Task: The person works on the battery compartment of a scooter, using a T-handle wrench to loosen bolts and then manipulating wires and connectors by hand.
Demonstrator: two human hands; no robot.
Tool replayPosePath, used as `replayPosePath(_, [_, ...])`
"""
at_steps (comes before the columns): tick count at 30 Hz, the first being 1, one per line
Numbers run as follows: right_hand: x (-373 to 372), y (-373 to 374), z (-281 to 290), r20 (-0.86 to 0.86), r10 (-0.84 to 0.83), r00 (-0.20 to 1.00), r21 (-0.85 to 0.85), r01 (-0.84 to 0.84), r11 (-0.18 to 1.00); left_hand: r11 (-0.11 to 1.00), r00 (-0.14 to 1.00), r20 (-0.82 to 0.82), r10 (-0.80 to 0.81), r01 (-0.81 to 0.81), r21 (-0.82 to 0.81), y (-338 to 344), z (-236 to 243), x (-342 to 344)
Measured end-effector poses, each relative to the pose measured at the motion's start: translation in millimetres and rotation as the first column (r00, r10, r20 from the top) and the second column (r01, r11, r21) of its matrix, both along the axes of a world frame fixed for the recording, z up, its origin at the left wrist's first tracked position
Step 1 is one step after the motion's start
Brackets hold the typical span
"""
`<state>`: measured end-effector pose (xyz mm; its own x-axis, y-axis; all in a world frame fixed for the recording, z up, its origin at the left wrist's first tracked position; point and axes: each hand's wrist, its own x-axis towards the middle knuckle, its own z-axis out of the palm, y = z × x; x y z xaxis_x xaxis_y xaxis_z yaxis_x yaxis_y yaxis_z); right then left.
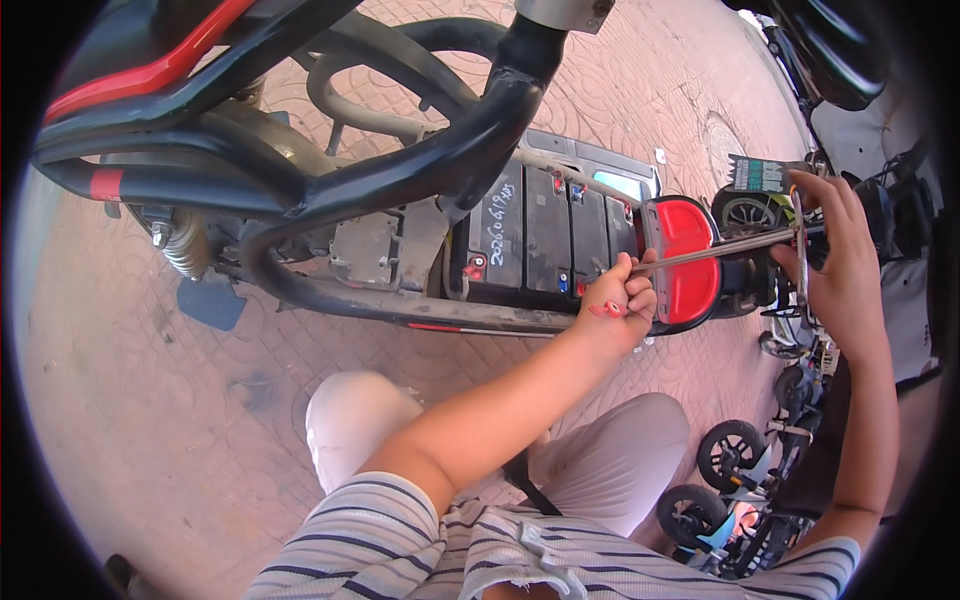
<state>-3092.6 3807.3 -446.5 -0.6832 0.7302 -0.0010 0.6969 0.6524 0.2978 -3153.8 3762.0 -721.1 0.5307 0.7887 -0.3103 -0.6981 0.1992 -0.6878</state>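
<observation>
My left hand [620,300] is closed beside the right end of a row of black batteries [545,235]. Its thumb and fingers pinch the near end of long, thin brownish-grey strands [715,248]. Small red loops show at that hand, too small to name. The strands stretch right, over a red plastic cover [690,285], to my right hand [845,260]. My right fingers and thumb curl round a thin, upright metal tool [801,245] where the strands meet it. Its exact kind is not clear. The batteries carry red and blue terminals and white handwriting.
Black frame tubes [400,170] of an electric scooter arch over the left side, with a shock spring [185,245] below. Several parked scooters [735,455] stand at the lower right. A dark seat or body panel [910,400] lies beyond my right arm. Patterned paving [250,400] surrounds my knees.
</observation>
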Motion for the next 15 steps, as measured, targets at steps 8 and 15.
replayPosePath(8, [-16.5, 6.3, 7.4, -0.164, -0.865, 0.474, -0.707, 0.555, 0.438, 0.984, 0.982, 0.083, 0.172, -0.175, 0.022, -5.5, -3.8, 14.9])
replayPosePath(15, [-34.5, -10.1, 3.1, 0.194, -0.032, 0.980, -0.258, 0.083, 0.963, 0.991, 0.971, 0.200, 0.130, -0.124, -0.042, -0.7, 1.0, 9.1])
